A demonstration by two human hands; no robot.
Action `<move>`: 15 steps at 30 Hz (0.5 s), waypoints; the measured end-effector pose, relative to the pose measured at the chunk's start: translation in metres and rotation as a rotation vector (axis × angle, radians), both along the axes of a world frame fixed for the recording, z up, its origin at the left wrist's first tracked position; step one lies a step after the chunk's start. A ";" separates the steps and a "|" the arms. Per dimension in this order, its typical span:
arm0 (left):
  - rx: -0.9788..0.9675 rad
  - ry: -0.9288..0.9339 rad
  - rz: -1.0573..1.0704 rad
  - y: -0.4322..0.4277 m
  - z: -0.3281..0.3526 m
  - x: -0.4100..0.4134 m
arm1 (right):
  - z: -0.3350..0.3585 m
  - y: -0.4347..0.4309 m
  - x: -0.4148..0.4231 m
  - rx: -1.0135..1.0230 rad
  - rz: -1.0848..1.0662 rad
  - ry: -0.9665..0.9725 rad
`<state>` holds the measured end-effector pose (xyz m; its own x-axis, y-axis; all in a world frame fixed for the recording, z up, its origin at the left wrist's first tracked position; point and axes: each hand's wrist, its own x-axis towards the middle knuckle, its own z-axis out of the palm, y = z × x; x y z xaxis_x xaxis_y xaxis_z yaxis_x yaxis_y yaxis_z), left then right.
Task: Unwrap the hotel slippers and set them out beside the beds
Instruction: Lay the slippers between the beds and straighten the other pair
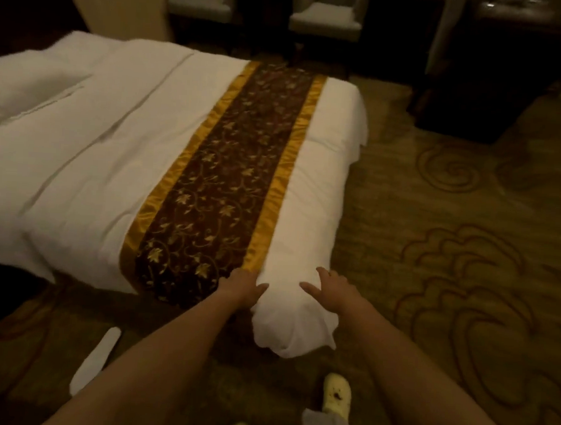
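Note:
A white hotel slipper (94, 361) lies flat on the carpet beside the near side of the bed (90, 157), partly hidden behind my left forearm. My left hand (244, 285) rests palm down on the near corner of the bed, at the edge of the brown and gold bed runner (222, 176). My right hand (332, 291) lies just to its right on the white duvet corner, fingers spread. Neither hand holds anything. No other slipper or wrapper shows.
Patterned carpet (449, 253) spreads to the right of the bed. Two pale armchairs (325, 19) and a dark side table stand at the far end. A dark cabinet (480, 92) stands at the right. My foot in a pale shoe (336, 394) is on the carpet below.

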<state>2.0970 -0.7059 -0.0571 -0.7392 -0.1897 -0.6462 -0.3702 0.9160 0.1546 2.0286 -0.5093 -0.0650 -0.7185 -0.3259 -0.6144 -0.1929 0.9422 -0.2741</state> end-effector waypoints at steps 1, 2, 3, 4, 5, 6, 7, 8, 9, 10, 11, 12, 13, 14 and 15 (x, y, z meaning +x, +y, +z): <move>-0.017 0.003 -0.035 0.016 -0.001 -0.015 | 0.000 0.017 -0.011 0.006 -0.033 -0.001; -0.037 0.004 -0.081 0.033 -0.003 -0.031 | -0.001 0.033 -0.023 0.014 -0.057 -0.004; -0.049 0.001 -0.126 0.050 -0.006 -0.046 | -0.002 0.050 -0.035 0.021 -0.071 -0.007; -0.051 -0.004 -0.157 0.068 -0.009 -0.061 | -0.002 0.067 -0.047 0.025 -0.082 -0.008; -0.046 -0.009 -0.165 0.086 -0.012 -0.076 | -0.002 0.083 -0.059 0.028 -0.093 -0.007; -0.039 -0.014 -0.161 0.104 -0.015 -0.089 | -0.002 0.099 -0.071 0.033 -0.102 -0.008; -0.031 -0.014 -0.160 0.122 -0.016 -0.102 | 0.000 0.115 -0.084 0.034 -0.110 -0.011; -0.021 -0.012 -0.165 0.139 -0.017 -0.116 | 0.001 0.131 -0.098 0.029 -0.119 -0.017; -0.012 -0.008 -0.172 0.156 -0.018 -0.129 | 0.002 0.147 -0.112 0.019 -0.128 -0.022; -0.002 0.001 -0.177 0.170 -0.018 -0.143 | 0.004 0.164 -0.127 0.003 -0.141 -0.026; 0.007 0.008 -0.180 0.183 -0.016 -0.156 | 0.006 0.180 -0.141 -0.015 -0.163 -0.031; 0.013 0.007 -0.185 0.194 -0.015 -0.170 | 0.006 0.196 -0.154 -0.032 -0.194 -0.038; 0.015 0.006 -0.193 0.203 -0.013 -0.183 | 0.007 0.212 -0.166 -0.047 -0.224 -0.040; 0.015 0.009 -0.201 0.211 -0.012 -0.197 | 0.008 0.225 -0.178 -0.061 -0.248 -0.041; 0.015 0.013 -0.206 0.217 -0.011 -0.211 | 0.008 0.238 -0.190 -0.075 -0.269 -0.047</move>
<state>1.8865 -0.4887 -0.0677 -0.7694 -0.0237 -0.6383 -0.1728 0.9698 0.1723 1.8382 -0.2713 -0.0566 -0.7564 -0.1737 -0.6306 0.0756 0.9344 -0.3480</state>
